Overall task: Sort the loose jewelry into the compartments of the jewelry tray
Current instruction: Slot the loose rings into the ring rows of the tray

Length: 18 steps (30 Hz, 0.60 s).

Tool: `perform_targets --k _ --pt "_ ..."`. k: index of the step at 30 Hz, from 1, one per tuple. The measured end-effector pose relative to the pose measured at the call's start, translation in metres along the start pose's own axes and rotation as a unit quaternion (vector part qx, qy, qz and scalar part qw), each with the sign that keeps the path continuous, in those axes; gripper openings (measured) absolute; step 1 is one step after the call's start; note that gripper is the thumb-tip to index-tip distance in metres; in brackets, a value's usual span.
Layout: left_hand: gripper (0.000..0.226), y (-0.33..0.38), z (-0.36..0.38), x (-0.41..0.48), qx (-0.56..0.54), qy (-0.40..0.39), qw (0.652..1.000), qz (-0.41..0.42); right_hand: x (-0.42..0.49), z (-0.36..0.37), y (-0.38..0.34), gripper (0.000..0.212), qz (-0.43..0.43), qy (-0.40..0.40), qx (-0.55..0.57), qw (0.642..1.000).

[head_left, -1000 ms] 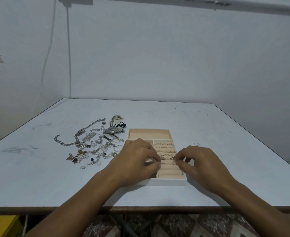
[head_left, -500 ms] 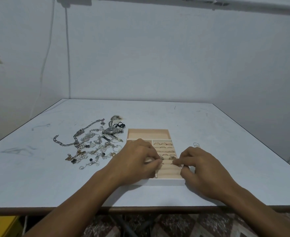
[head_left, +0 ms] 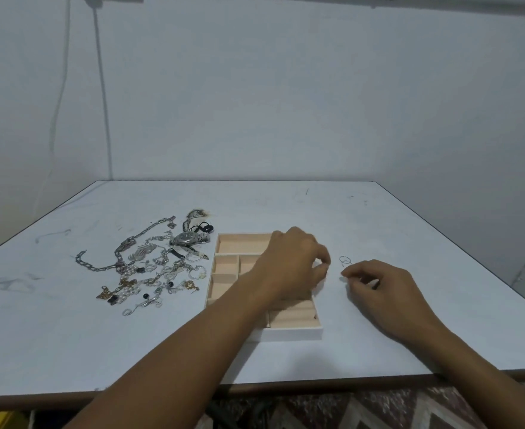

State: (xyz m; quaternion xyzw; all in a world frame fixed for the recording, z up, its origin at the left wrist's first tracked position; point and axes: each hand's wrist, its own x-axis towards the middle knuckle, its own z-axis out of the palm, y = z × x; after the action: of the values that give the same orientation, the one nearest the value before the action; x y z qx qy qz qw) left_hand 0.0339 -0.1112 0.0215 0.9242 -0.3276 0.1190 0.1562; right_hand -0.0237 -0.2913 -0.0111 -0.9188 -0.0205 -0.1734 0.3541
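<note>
Left hand (head_left: pixel 295 267) curled over tray's (head_left: pixel 286 333) right rim, grip unclear; right hand (head_left: pixel 378 286) loosely curled, seemingly empty, near rings (head_left: pixel 345 261), well inside surface's (head_left: pixel 459 320) right edge.

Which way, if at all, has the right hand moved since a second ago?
Yes. The right hand has left the jewelry tray, moving rightward onto the table beside it, fingertips near two small wire rings.
</note>
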Motion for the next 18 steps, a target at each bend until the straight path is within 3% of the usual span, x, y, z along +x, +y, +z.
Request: perform_targets --k 4,12,18 --pt "0.032 0.006 0.015 0.046 0.035 -0.057 0.998 -0.016 0.026 -0.002 0.019 0.012 0.052 0.001 -0.063 0.997" --pt "0.040 0.003 0.042 0.084 0.014 -0.114 0.993 -0.027 0.046 0.013 0.020 0.027 0.096 0.021 -0.109 0.989" --pt "0.032 0.003 0.041 0.093 -0.009 -0.146 0.989 -0.032 0.047 0.016 0.014 0.013 0.118 0.023 -0.106 0.987"
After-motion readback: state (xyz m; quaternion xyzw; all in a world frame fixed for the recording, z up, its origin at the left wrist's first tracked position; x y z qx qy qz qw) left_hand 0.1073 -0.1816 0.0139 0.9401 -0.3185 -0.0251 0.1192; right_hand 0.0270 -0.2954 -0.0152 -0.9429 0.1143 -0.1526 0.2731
